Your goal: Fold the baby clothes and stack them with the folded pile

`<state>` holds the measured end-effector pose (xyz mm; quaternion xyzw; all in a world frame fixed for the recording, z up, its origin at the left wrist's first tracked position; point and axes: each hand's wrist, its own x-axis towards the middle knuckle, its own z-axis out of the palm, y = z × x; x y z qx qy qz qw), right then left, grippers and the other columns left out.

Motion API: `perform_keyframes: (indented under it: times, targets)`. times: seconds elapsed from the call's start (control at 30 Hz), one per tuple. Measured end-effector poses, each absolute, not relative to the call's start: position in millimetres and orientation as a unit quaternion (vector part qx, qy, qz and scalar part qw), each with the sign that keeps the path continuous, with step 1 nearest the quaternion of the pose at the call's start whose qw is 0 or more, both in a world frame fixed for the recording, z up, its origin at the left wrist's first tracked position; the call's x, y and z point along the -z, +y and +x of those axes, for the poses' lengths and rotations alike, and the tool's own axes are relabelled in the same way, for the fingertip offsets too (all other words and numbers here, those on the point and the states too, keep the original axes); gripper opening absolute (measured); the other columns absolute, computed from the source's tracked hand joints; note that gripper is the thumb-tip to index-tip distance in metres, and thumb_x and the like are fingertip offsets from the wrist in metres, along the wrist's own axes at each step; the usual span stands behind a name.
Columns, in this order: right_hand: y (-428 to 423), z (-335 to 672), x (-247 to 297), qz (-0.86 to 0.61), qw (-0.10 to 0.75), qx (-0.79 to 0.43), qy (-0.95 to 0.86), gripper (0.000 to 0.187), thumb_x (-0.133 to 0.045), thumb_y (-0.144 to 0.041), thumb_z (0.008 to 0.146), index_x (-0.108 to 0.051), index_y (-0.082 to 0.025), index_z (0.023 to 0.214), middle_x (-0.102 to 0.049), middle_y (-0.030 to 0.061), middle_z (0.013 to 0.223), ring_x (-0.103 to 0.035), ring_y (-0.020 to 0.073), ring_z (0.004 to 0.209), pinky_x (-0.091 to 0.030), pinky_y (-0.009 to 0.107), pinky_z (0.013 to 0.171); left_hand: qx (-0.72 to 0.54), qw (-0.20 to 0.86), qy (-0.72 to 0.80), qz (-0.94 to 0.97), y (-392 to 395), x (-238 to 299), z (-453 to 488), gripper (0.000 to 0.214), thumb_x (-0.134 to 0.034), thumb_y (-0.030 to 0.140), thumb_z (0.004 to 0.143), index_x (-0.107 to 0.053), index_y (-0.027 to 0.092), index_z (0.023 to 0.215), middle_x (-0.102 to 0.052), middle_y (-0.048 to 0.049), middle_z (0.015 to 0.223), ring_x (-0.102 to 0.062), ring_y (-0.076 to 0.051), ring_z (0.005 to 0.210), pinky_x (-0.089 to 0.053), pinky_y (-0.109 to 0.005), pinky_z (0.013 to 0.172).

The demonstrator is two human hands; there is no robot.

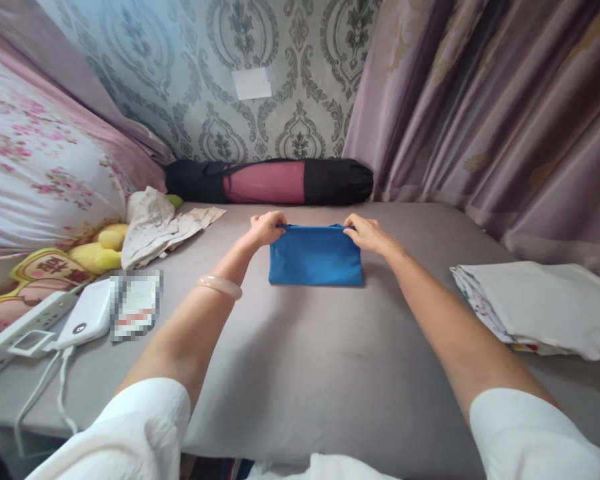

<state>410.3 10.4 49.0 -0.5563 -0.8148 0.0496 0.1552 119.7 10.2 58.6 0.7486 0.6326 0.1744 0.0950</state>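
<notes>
Left hand (267, 229) pinches the top edge of a blue cloth (315, 259) at its left corner. Right hand (365, 234) pinches the same edge at the right corner. Both are closed on the fabric. Cloth is folded into a neat rectangle and lies on a grey bed sheet (290, 360), straight ahead between the forearms.

Pale bangle (219, 287) on the left wrist. White sleeves (145, 427) at both upper arms.

Left of the hands: crumpled beige cloth (153, 230), yellow plush toy (100, 253), white power bank (85, 313) with cable, pixelated card (135, 305), white power strip (25, 335). Floral pink bedding (40, 153) beyond those.

Right: stack of folded white fabric (530, 307), near the bed edge.

Far end: black-and-pink rolled bag (270, 181) against damask wallpaper (300, 67). Mauve curtain (480, 113) hangs on the right.
</notes>
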Motion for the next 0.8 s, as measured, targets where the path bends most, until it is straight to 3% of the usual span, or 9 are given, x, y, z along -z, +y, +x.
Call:
perform_keyframes:
  times: [0.27, 0.47, 0.8]
  targets:
    - [-6.4, 413.8, -75.3, -0.488, 0.275, 0.055, -0.827, 0.024, -0.047, -0.016, 0.09, -0.06, -0.021, 0.109, -0.068, 0.0088, 0.109, -0.058, 0.0256, 0.102, -0.036, 0.039, 0.094, -0.312, 0.0, 0.596, 0.74, -7.5, -80.6, 121.3, 0.025, -0.054, 0.016, 0.079, -0.058, 0.024, 0.102, -0.071, -0.0003, 0.105, -0.06, -0.02, 0.104, -0.025, -0.043, 0.106]
    - [-39.4, 420.4, -47.0, -0.441, 0.239, 0.085, -0.861, 0.033, -0.041, -0.01, 0.089, -0.062, -0.019, 0.113, -0.067, 0.0089, 0.107, -0.056, 0.024, 0.099, -0.032, 0.039, 0.097, -0.295, -0.041, 0.542, 0.786, -31.4, -40.0, 117.3, 0.039, -0.046, 0.013, 0.08, -0.056, 0.024, 0.115, -0.069, -0.0051, 0.109, -0.058, -0.022, 0.108, -0.023, -0.044, 0.106]
    - [-85.2, 427.1, -0.3, -0.41, 0.201, 0.044, -0.888, 0.038, -0.041, -0.005, 0.088, -0.064, -0.02, 0.115, -0.063, 0.0087, 0.104, -0.053, 0.0222, 0.097, -0.033, 0.036, 0.093, -0.228, -0.024, 0.487, 0.843, -88.1, 1.6, 114.1, 0.046, -0.042, 0.007, 0.077, -0.062, 0.025, 0.115, -0.065, -0.007, 0.106, -0.055, -0.023, 0.102, -0.025, -0.046, 0.105]
